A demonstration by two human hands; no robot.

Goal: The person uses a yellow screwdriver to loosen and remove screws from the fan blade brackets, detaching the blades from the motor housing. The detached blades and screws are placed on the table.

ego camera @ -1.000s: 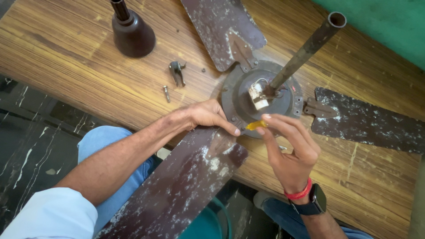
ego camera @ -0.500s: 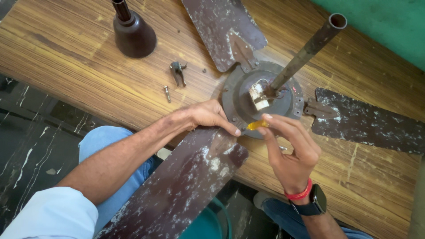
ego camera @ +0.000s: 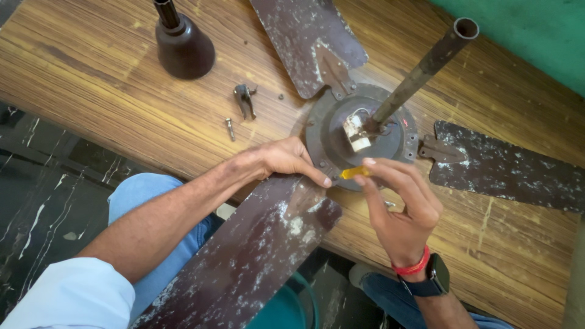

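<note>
A brown ceiling fan lies on a wooden table, its round motor housing facing up with a rusty down rod sticking out. My left hand presses on the root of the near blade, fingertips at the housing rim. My right hand pinches a small yellow-handled screwdriver, its tip pointing at the blade's joint with the housing. A red band and a dark watch sit on that wrist.
Two more speckled blades spread out from the housing. A brown canopy cup stands at the back left. A small metal clip and a loose screw lie beside it. A green wall lies behind.
Both hands have stayed almost still at the blade joint; only the view has shifted slightly.
</note>
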